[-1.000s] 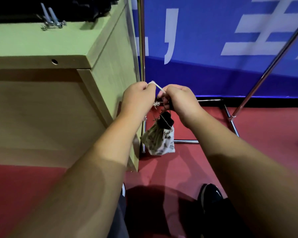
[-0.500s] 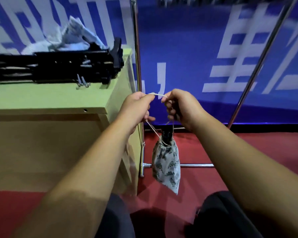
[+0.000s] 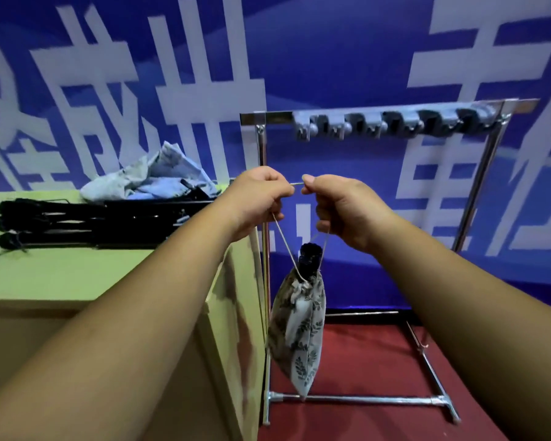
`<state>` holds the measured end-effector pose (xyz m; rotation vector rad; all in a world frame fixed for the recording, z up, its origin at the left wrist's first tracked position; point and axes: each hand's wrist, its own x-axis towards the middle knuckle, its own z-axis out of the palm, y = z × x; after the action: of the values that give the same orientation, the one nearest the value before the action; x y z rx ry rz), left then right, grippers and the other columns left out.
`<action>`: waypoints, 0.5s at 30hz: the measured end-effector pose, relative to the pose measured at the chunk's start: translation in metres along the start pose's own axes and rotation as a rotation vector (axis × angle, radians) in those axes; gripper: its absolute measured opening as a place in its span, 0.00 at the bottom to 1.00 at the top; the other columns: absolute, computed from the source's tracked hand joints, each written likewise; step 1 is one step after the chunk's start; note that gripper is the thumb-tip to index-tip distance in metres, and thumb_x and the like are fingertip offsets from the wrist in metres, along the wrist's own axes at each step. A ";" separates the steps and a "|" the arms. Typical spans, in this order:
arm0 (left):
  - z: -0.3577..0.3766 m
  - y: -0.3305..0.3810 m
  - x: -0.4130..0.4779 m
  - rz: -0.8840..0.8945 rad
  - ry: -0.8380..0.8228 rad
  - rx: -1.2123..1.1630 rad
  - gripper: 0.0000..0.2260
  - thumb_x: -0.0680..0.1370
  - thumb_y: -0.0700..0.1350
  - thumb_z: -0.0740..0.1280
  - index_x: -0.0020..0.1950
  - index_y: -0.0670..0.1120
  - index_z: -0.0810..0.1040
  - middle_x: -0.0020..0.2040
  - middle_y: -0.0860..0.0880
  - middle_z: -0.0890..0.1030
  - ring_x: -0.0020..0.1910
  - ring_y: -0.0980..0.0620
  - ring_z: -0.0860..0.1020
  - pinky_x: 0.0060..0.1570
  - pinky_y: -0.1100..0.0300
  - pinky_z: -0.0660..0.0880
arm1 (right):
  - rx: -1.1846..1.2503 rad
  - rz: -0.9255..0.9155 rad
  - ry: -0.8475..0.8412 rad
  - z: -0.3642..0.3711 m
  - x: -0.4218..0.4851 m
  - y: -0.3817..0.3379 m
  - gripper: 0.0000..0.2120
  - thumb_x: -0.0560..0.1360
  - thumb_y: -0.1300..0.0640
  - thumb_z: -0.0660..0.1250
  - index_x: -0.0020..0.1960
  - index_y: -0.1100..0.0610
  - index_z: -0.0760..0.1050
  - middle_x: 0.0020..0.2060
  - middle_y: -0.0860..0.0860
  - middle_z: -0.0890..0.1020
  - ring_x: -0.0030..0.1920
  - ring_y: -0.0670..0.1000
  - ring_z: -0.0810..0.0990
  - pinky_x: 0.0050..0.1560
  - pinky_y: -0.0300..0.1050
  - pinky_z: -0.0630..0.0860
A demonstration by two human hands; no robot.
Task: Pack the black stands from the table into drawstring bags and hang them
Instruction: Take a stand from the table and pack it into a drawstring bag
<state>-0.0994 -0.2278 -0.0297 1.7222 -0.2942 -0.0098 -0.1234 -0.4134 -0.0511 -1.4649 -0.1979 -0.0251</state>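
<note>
1. Since a second ago I have lifted both hands, and the hook bar of the rack (image 3: pixel 392 122), out of view back then, now shows above and to the right of my grip.
2. On the table (image 3: pixel 77 275), more black stands (image 3: pixel 86 224) lie flat along its far edge, their long axes running left to right, with a heap of spare bags (image 3: pixel 150 179) behind them at the far right corner.
3. My left hand (image 3: pixel 258 198) is pinched shut on the drawstring (image 3: pixel 291 184), just off the table's right edge.
4. The cord runs taut and level between both hands, then drops in two strands to the bag.
5. Directly below my grip, the drawstring bag (image 3: pixel 299 332) hangs upright, long axis vertical, with the packed stand's black top (image 3: pixel 310 259) poking out of its mouth.
6. My right hand (image 3: pixel 341 208) is likewise pinched shut on the cord, and it is the nearer one to the hooks.
7. I judge the next move is up and rightward, to slip that level span of cord over a hook.
</note>
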 end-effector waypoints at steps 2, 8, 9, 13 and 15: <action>-0.003 0.007 0.015 0.020 -0.020 0.026 0.04 0.77 0.41 0.73 0.48 0.45 0.79 0.30 0.50 0.71 0.30 0.51 0.70 0.39 0.54 0.78 | -0.012 -0.013 -0.023 -0.003 0.013 -0.010 0.10 0.80 0.47 0.74 0.49 0.55 0.84 0.31 0.49 0.61 0.29 0.50 0.60 0.31 0.44 0.64; -0.008 0.017 0.062 0.112 0.043 0.149 0.06 0.80 0.48 0.73 0.48 0.47 0.81 0.33 0.49 0.75 0.33 0.50 0.74 0.39 0.55 0.78 | 0.338 0.049 -0.039 -0.008 0.060 -0.029 0.08 0.83 0.54 0.70 0.50 0.58 0.83 0.29 0.47 0.56 0.27 0.48 0.54 0.27 0.41 0.55; -0.005 0.019 0.072 0.104 0.047 0.126 0.07 0.81 0.49 0.73 0.48 0.47 0.80 0.33 0.50 0.74 0.32 0.51 0.73 0.39 0.55 0.77 | 0.389 0.060 -0.035 -0.008 0.069 -0.032 0.07 0.83 0.55 0.68 0.51 0.58 0.83 0.28 0.47 0.56 0.26 0.47 0.54 0.26 0.41 0.55; 0.010 0.027 0.110 0.105 0.089 0.104 0.07 0.84 0.48 0.69 0.51 0.46 0.79 0.33 0.49 0.69 0.32 0.51 0.69 0.37 0.55 0.75 | 0.461 0.075 0.071 -0.014 0.102 -0.035 0.07 0.84 0.57 0.66 0.51 0.56 0.82 0.28 0.46 0.57 0.24 0.46 0.53 0.22 0.39 0.53; 0.017 0.027 0.127 0.137 0.144 0.161 0.07 0.84 0.49 0.68 0.50 0.46 0.79 0.33 0.48 0.70 0.32 0.49 0.69 0.39 0.53 0.74 | 0.482 0.077 0.121 -0.017 0.118 -0.034 0.08 0.85 0.57 0.65 0.50 0.56 0.81 0.29 0.46 0.56 0.24 0.46 0.53 0.22 0.39 0.52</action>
<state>0.0154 -0.2736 0.0140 1.8480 -0.3119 0.2425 -0.0100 -0.4215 -0.0017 -0.9856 -0.0422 -0.0030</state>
